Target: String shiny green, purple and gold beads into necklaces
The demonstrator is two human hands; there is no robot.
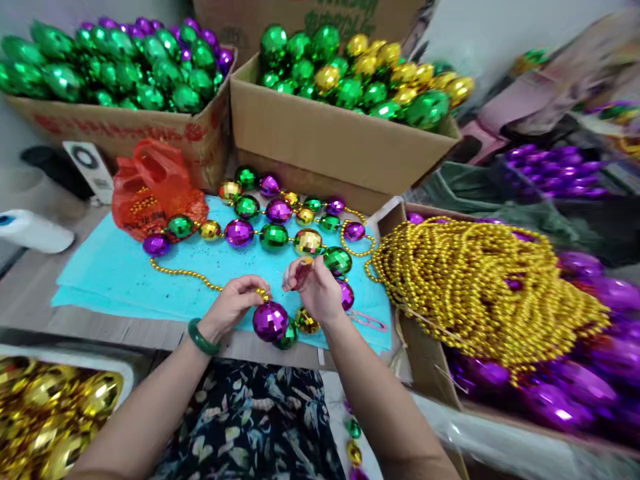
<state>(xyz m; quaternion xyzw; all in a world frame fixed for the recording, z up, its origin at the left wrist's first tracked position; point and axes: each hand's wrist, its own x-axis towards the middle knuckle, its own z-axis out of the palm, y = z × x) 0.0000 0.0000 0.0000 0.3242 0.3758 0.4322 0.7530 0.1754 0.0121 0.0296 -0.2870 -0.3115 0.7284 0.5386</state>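
Note:
My left hand (237,305) is closed, its fingers pinching a gold bead strand (200,277). Just right of those fingertips hangs a shiny purple ball (270,321), with a green ball (287,335) and a gold ball (307,321) beside it. My right hand (320,290) is raised next to the necklace, fingers curled around a small reddish piece with a yellow top (305,263), too blurred to name. Faceted purple, green and gold balls of the necklace (274,237) lie in rows on a blue sheet (125,280).
Behind stand cardboard boxes of green and purple balls (125,67) and green and gold balls (350,80). An orange plastic bag (155,193) sits at left. Gold bead strands (480,287) heap over a box at right. A pink clip-like item (369,321) lies near my right wrist.

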